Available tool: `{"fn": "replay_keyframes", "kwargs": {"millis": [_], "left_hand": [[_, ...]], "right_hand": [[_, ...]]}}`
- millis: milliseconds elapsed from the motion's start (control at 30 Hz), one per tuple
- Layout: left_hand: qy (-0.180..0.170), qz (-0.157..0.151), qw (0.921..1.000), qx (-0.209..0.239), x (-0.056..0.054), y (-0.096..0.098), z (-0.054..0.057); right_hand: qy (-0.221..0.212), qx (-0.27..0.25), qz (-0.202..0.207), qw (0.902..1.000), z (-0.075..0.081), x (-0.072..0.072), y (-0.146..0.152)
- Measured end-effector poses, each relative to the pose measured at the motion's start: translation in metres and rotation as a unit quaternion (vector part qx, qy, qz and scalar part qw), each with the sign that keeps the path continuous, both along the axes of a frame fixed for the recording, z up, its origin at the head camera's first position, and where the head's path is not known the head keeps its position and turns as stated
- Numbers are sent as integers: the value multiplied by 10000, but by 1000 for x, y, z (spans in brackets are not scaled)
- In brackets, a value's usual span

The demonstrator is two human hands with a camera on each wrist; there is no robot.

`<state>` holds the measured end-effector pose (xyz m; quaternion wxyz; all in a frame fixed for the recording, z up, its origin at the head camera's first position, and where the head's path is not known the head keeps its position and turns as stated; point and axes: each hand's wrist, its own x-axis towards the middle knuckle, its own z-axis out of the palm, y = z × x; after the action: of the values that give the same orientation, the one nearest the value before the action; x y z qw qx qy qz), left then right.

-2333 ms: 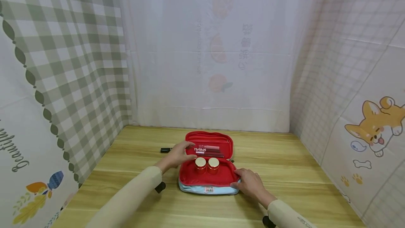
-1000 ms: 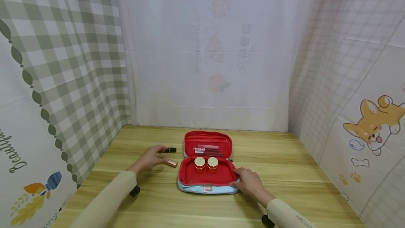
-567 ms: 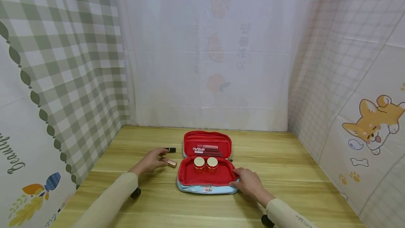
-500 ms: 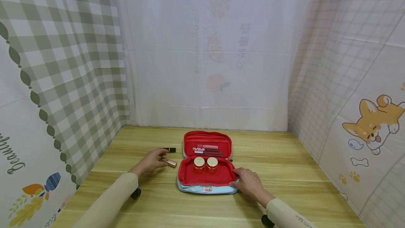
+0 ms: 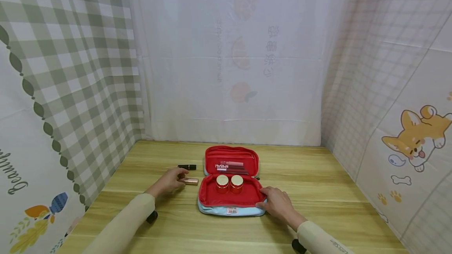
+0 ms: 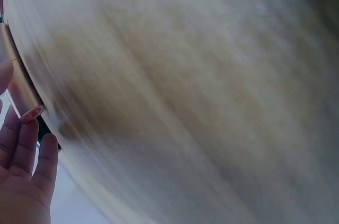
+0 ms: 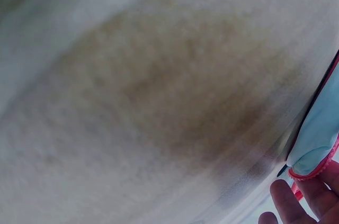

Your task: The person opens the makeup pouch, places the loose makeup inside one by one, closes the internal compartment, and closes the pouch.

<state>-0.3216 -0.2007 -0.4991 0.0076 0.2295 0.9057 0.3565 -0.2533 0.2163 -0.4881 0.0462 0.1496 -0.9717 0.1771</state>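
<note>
My left hand (image 5: 170,181) pinches the left end of a rose-gold lipstick tube (image 5: 191,181) beside the pouch; in the left wrist view the thumb and fingers lie around the lipstick tube (image 6: 21,87). Behind it lies a black tube (image 5: 187,167). With its fingers over the rim, my right hand (image 5: 279,203) grips the right front corner of a light blue cosmetic pouch (image 5: 212,209), unzipped to show its red lining. The right wrist view has fingers at the red zipper edge of the pouch (image 7: 315,134). Two gold-lidded jars (image 5: 222,183) stand side by side in the pouch.
In the raised lid of the pouch, several slim pink and dark red tubes (image 5: 234,167) are tucked in a row. The wooden table (image 5: 300,171) reaches back to a white curtain (image 5: 183,128), with patterned cloths on both sides.
My left hand has come away from over the pouch to the left and taken the lipstick tube. The tube has turned from slanted to nearly level across. My right hand stays put.
</note>
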Motion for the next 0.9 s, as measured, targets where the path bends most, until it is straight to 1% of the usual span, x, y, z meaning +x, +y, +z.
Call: {"fn": "replay_keyframes", "kwargs": {"millis": [200, 467, 733, 800, 900], "left_hand": [[241, -60, 9993, -264, 0, 2, 0], [261, -68, 9986, -445, 2, 4, 1], [267, -48, 9984, -497, 3, 3, 1], [260, -33, 9986, -453, 4, 2, 2], [342, -47, 9989, -312, 5, -1, 4]], "right_hand": [[-53, 12, -31, 10000, 1, 0, 0], [-33, -21, -14, 10000, 2, 1, -1], [45, -5, 18, 10000, 1, 2, -1], [50, 12, 20, 10000, 1, 2, -1], [45, 26, 22, 10000, 1, 1, -1]]}}
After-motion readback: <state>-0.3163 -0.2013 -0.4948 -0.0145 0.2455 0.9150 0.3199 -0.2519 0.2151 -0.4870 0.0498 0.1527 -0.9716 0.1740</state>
